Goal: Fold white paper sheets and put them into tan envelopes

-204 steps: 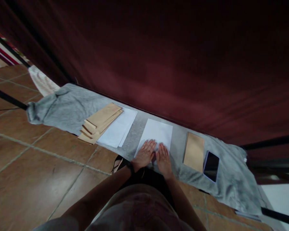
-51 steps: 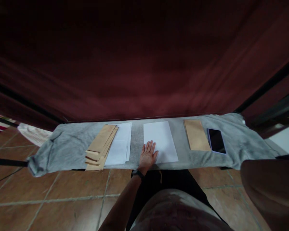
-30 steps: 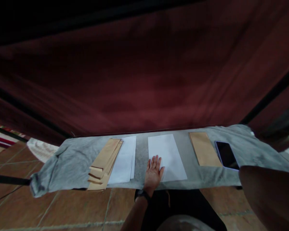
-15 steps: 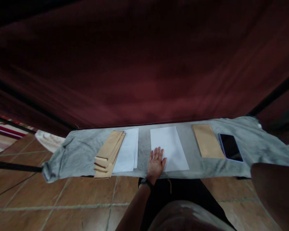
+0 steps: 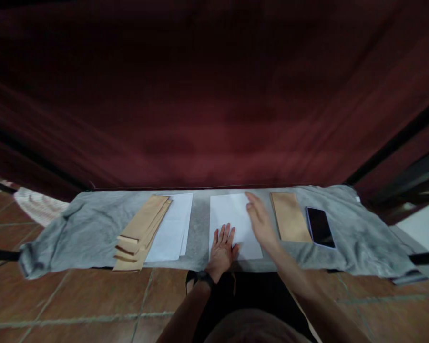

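A single white sheet of paper (image 5: 231, 212) lies on the grey cloth (image 5: 93, 224) in front of me. My left hand (image 5: 221, 247) rests flat on the sheet's near left corner, fingers spread. My right hand (image 5: 260, 220) reaches over the sheet's far right part, fingers stretched out and holding nothing. Whether it touches the paper I cannot tell. A black band sits on my left wrist.
A fanned pile of brown envelopes (image 5: 143, 231) overlaps a stack of white sheets (image 5: 171, 228) on the left. A single brown envelope (image 5: 289, 216) and a dark phone (image 5: 320, 227) lie to the right. A dark red curtain (image 5: 214, 95) hangs behind. Tiled floor lies below.
My right arm, off at the lower right before, has swung in and the hand now reaches over the white sheet. The left hand stays on the sheet's corner.
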{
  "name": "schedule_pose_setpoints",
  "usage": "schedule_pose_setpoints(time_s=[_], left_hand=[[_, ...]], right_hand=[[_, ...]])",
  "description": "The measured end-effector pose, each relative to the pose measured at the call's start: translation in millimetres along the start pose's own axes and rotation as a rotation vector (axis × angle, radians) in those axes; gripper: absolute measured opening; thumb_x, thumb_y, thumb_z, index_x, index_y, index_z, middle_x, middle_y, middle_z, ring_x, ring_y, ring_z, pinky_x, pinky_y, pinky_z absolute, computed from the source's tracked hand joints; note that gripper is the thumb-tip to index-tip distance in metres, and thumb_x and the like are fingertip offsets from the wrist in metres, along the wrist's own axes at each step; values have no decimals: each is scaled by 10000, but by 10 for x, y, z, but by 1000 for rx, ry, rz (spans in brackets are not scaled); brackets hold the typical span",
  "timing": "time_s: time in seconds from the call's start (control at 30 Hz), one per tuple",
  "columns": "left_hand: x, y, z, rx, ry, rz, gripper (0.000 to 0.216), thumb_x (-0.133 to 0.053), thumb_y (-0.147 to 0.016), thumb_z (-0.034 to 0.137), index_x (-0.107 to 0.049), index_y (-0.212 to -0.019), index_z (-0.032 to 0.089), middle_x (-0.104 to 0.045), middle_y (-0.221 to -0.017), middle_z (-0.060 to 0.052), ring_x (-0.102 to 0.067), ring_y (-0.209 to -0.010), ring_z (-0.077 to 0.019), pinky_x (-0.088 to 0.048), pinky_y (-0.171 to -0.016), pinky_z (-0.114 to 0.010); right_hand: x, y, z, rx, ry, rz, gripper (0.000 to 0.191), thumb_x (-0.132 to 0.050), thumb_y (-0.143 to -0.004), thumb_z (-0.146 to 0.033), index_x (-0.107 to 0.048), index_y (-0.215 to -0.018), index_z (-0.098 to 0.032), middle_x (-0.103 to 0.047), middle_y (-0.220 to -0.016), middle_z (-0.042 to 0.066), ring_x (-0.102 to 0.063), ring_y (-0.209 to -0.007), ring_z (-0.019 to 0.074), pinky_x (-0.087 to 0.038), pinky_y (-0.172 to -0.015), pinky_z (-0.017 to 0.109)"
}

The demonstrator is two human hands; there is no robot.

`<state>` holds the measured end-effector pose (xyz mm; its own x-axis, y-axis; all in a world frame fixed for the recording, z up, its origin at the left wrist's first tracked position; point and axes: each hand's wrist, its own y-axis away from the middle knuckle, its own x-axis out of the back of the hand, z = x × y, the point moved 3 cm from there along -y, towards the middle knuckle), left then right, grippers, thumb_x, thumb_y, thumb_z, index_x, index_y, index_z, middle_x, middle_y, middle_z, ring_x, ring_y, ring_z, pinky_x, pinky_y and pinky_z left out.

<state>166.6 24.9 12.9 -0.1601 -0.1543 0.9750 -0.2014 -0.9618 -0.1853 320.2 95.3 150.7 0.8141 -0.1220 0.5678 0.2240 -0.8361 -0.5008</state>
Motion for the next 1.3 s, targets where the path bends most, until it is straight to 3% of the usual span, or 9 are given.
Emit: schedule_pose_setpoints(time_s=[0.1, 0.17, 0.23, 0.37, 0.5, 0.77, 1.0, 1.17, 1.3], left_hand=[[-22, -13, -1, -10, -9, 17, 564, -390, -1018, 365, -356, -1557, 201, -410, -1595, -114, -339, -1498, -280, -305, -1209, -544], [-32, 14, -66, 0, -18, 21, 573, -368, -1020, 337, -324, -1572, 191, -406, -1597, -117, -348, -1494, -264, -326, -1203, -516], [-38, 66, -170, 18, -31, 35, 595, -364, -1025, 380, -304, -1581, 177, -414, -1589, -129, -358, -1490, -258, -340, -1199, -496], [-48, 129, -415, 125, -81, 87, 583, -318, -1040, 396, -332, -1568, 150, -449, -1563, -147, -388, -1474, -264, -353, -1193, -507], [-68, -96, -463, 211, -96, 139, 604, -319, -1037, 419, -340, -1564, 124, -441, -1564, -170, -367, -1482, -297, -344, -1195, -528], [-293, -1067, 49, -81, 25, 23, 562, -321, -1050, 413, -363, -1553, 167, -427, -1582, -116, -362, -1487, -236, -351, -1203, -459], [-344, -1561, -144, -81, -10, -8, 560, -293, -1047, 416, -386, -1543, 173, -411, -1594, -111, -329, -1503, -239, -300, -1222, -485], [-281, -1625, -476, 29, -32, 2, 595, -276, -1040, 410, -324, -1575, 154, -422, -1582, -137, -340, -1498, -256, -303, -1214, -499], [-223, -1332, -713, 92, -23, 38, 608, -247, -1046, 430, -310, -1580, 145, -427, -1577, -148, -349, -1493, -262, -313, -1207, -497]], right_hand=[[-513, 392, 250, -32, 130, -134, 456, -305, -1066, -310, -544, -1432, -179, -608, -1415, 129, -562, -1313, 235, -489, -1070, 418], [-759, 719, 395, 40, 249, -260, 443, -375, -1038, -281, -553, -1434, -189, -580, -1460, 120, -514, -1371, 261, -434, -1121, 467], [-826, 971, 532, 82, 365, -280, 445, -438, -1025, -304, -548, -1441, -192, -543, -1500, 112, -480, -1402, 274, -375, -1166, 490], [-672, 1148, 716, 94, 506, -257, 481, -444, -1031, -349, -509, -1476, -180, -468, -1555, 123, -441, -1435, 269, -346, -1184, 479], [-576, 1153, 782, 99, 528, -227, 516, -454, -1027, -380, -475, -1504, -186, -460, -1559, 124, -457, -1425, 279, -351, -1180, 476], [-613, 1154, 739, 61, 531, -202, 519, -455, -1018, -393, -487, -1499, -199, -503, -1526, 117, -497, -1392, 290, -324, -1191, 502], [-595, 1121, 702, 31, 515, -153, 539, -480, -1013, -414, -451, -1523, -239, -500, -1532, 87, -473, -1414, 279, -324, -1194, 478], [-561, 1112, 688, 38, 507, -156, 532, -478, -1018, -398, -447, -1523, -233, -492, -1540, 79, -461, -1423, 268, -307, -1206, 465], [-546, 1111, 676, 39, 513, -176, 529, -482, -1017, -390, -463, -1510, -200, -483, -1546, 96, -424, -1447, 263, -281, -1221, 469]])
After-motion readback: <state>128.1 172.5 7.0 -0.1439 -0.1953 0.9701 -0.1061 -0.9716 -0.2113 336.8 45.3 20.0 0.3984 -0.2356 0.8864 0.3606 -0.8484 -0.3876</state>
